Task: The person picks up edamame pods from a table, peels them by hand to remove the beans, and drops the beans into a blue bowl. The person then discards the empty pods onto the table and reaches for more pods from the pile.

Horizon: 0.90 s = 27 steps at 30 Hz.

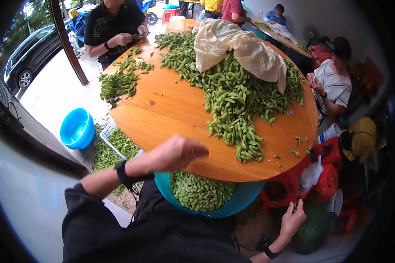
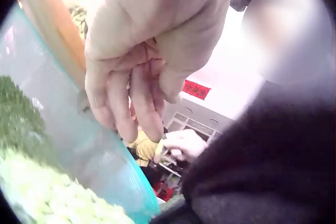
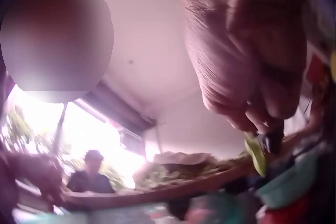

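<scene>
At the far left, a blue basin (image 1: 77, 128) stands on the ground. Next comes the left hand (image 1: 173, 153), raised over the near edge of the wooden tabletop (image 1: 153, 118); its fingers are loosely bent and grasp nothing. Under that edge sits a teal tub (image 1: 246, 195) holding a bed of green pods (image 1: 202, 190). Above and to the right, the main heap of pods (image 1: 232, 109) spreads across the tabletop, partly under a pale cloth (image 1: 241, 48). The right hand (image 1: 292, 219) is low, well apart from the heap; its fingers are curled round a small dark tool (image 3: 273, 142), too blurred to name. A single pod (image 3: 255, 154) shows at those fingertips, though whether it is pinched or slipping free cannot be told.

The step in hand appears to be trimming pods singly. The next move probably calls for the left hand to pick another from the heap's near edge.
</scene>
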Each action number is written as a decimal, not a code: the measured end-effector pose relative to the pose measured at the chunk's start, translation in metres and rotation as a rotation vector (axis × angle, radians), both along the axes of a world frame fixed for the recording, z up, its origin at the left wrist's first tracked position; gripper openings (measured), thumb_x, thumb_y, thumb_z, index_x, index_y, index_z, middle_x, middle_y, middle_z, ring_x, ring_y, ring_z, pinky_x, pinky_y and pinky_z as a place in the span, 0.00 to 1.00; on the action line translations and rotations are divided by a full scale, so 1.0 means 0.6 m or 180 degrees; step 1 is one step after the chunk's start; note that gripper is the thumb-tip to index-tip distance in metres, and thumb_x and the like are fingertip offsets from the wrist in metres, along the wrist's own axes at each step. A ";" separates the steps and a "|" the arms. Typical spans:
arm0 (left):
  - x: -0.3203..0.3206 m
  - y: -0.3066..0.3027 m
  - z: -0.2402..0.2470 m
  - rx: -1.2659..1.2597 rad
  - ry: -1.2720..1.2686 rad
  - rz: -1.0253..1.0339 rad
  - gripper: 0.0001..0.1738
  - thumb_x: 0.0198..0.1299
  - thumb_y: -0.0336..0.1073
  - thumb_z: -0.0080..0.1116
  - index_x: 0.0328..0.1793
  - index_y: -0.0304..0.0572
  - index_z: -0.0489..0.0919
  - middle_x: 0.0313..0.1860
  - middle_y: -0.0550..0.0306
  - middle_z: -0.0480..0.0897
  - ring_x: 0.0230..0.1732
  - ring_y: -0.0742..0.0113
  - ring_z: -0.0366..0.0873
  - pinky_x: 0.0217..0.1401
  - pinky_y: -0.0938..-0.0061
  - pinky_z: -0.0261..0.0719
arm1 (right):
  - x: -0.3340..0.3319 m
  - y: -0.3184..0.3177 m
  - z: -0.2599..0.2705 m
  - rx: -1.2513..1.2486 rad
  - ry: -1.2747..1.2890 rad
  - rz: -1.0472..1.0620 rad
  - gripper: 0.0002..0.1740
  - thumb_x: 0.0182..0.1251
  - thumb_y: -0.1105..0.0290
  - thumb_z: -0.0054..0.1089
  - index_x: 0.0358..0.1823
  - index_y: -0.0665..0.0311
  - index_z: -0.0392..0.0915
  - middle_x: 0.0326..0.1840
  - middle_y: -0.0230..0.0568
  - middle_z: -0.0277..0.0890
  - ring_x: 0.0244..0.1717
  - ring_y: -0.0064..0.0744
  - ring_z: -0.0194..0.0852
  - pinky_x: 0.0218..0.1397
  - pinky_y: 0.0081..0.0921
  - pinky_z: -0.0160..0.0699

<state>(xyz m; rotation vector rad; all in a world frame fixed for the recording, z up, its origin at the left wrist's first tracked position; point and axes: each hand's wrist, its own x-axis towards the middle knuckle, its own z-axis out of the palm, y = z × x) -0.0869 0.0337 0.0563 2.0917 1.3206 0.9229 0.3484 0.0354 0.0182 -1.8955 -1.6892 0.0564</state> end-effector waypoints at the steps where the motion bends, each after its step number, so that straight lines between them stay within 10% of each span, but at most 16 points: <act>1: -0.012 0.028 0.006 0.0116 0.0319 0.0188 0.10 0.60 0.27 0.61 0.48 0.39 0.83 0.40 0.49 0.85 0.43 0.48 0.84 0.43 0.62 0.81 | -0.006 -0.001 0.002 0.0020 0.0102 -0.0035 0.18 0.63 0.76 0.61 0.53 0.79 0.76 0.33 0.67 0.79 0.36 0.62 0.82 0.38 0.43 0.77; 9: -0.046 0.172 -0.040 0.0400 0.0928 0.0038 0.12 0.53 0.26 0.63 0.45 0.41 0.81 0.46 0.48 0.79 0.49 0.45 0.78 0.48 0.56 0.78 | -0.062 0.010 -0.014 0.0176 0.0452 0.0396 0.17 0.63 0.78 0.60 0.52 0.79 0.76 0.38 0.67 0.80 0.38 0.58 0.83 0.41 0.42 0.79; 17: -0.061 0.122 -0.031 0.0243 0.1081 0.0268 0.05 0.58 0.30 0.61 0.39 0.39 0.83 0.32 0.50 0.83 0.33 0.53 0.83 0.39 0.63 0.80 | -0.094 0.007 -0.004 0.0403 0.0522 0.0762 0.15 0.63 0.79 0.59 0.50 0.78 0.78 0.37 0.62 0.81 0.36 0.55 0.83 0.41 0.39 0.80; 27: 0.034 -0.017 -0.007 -0.2066 -0.1888 -0.0095 0.12 0.73 0.35 0.53 0.50 0.31 0.78 0.29 0.62 0.80 0.26 0.79 0.73 0.30 0.82 0.72 | -0.280 0.015 0.028 -0.1239 0.3045 0.2425 0.15 0.70 0.77 0.55 0.55 0.76 0.76 0.27 0.30 0.73 0.21 0.14 0.66 0.23 0.16 0.65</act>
